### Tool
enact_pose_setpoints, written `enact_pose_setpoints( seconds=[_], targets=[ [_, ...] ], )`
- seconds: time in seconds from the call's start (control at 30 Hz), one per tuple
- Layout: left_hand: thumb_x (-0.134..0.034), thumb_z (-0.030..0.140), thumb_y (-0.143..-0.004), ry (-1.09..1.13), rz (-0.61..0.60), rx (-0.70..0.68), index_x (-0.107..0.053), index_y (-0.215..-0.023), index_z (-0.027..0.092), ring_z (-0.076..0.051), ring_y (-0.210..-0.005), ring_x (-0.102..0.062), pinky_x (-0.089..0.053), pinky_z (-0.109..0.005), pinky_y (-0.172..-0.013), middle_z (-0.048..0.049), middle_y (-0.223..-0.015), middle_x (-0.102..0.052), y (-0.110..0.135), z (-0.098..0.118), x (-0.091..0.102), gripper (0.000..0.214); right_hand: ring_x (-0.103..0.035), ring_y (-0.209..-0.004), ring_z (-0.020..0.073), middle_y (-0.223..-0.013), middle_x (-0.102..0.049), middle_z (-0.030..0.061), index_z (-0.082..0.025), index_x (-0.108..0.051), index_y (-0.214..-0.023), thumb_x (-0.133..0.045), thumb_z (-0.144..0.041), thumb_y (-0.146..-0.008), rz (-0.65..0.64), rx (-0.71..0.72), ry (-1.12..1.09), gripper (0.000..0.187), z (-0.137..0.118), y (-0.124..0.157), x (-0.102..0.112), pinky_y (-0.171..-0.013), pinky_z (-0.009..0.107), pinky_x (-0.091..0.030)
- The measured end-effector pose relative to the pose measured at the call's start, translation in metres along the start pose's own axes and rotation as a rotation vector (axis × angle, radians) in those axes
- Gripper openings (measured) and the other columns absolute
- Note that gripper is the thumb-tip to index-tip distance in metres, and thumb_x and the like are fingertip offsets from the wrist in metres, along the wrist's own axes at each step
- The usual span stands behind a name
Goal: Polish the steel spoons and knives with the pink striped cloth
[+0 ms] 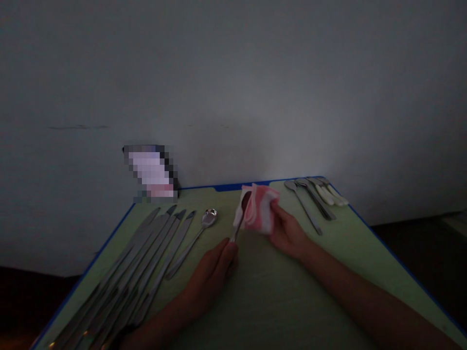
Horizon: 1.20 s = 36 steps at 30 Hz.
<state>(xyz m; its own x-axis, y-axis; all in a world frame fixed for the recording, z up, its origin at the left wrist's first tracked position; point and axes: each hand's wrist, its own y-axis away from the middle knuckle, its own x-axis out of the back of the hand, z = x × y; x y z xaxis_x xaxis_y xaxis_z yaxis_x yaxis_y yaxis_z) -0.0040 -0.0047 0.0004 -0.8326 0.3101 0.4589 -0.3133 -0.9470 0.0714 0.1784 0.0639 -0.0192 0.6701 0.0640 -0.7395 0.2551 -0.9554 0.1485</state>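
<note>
The left hand (217, 265) has its fingers closed around the handle of a silver metal spoon (239, 224), held tilted above the middle of the desk (299, 296), with its bowl up toward the far edge. The right hand (288, 231) pinches a pink-and-white striped, folded cloth (264, 214) between narrowed fingers; the cloth wraps partly around that spoon's bowl.

The desk has a pale green top and blue edging, and its far edge runs along a grey wall (233, 87). Bare top shows between the two forearms and along the right edge.

Along the left edge lie long silver table knives (160, 253), at least four, overlapping too much for an exact count. One shiny round-bowled spoon (209, 217) lies just beside them, toward the middle. Near the far right corner are one long-handled metal spoon (302, 206), a bunch of dark metal cutlery (321, 204) that cannot be counted, and two white-handled pieces (328, 194). One blurred-out upright device (151, 170) stands at the far left corner.
</note>
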Motion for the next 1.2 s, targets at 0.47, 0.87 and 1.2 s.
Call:
enact_pose_setpoints(
  seconds=[0.47,0.87,1.2],
  targets=[
    [-0.029,0.038,-0.094,-0.511,-0.183,-0.163,-0.056,-0.079,0.019,-0.020,-0.065,-0.059,-0.041,-0.030,-0.067,-0.0034,-0.071,-0.063,0.002,0.008,0.003,0.036,-0.057,-0.067,0.0149,-0.081,-0.066,0.0035,-0.017,-0.064,-0.086,-0.071,-0.034,-0.066,0.078,0.125,0.335,0.027,0.018,0.011,-0.009,-0.065,0.029,-0.045],
    [-0.027,0.035,-0.095,-0.344,-0.224,-0.202,-0.048,-0.065,0.020,-0.013,-0.052,-0.046,-0.035,-0.024,-0.055,0.0032,-0.057,-0.047,0.000,0.015,0.008,0.040,-0.052,-0.056,0.0132,-0.066,-0.063,0.0020,-0.016,-0.063,-0.078,-0.060,-0.048,-0.074,0.213,0.162,0.322,0.032,0.020,0.019,-0.019,-0.054,0.026,-0.039],
    [-0.025,0.036,-0.096,-0.290,-0.220,-0.177,-0.051,-0.068,0.019,-0.013,-0.055,-0.048,-0.036,-0.024,-0.056,0.0019,-0.061,-0.053,-0.003,0.009,0.005,0.041,-0.053,-0.057,0.0131,-0.069,-0.065,0.0029,-0.016,-0.064,-0.080,-0.061,-0.046,-0.074,0.107,0.138,0.426,0.030,0.025,0.017,-0.016,-0.057,0.027,-0.041]
  ],
)
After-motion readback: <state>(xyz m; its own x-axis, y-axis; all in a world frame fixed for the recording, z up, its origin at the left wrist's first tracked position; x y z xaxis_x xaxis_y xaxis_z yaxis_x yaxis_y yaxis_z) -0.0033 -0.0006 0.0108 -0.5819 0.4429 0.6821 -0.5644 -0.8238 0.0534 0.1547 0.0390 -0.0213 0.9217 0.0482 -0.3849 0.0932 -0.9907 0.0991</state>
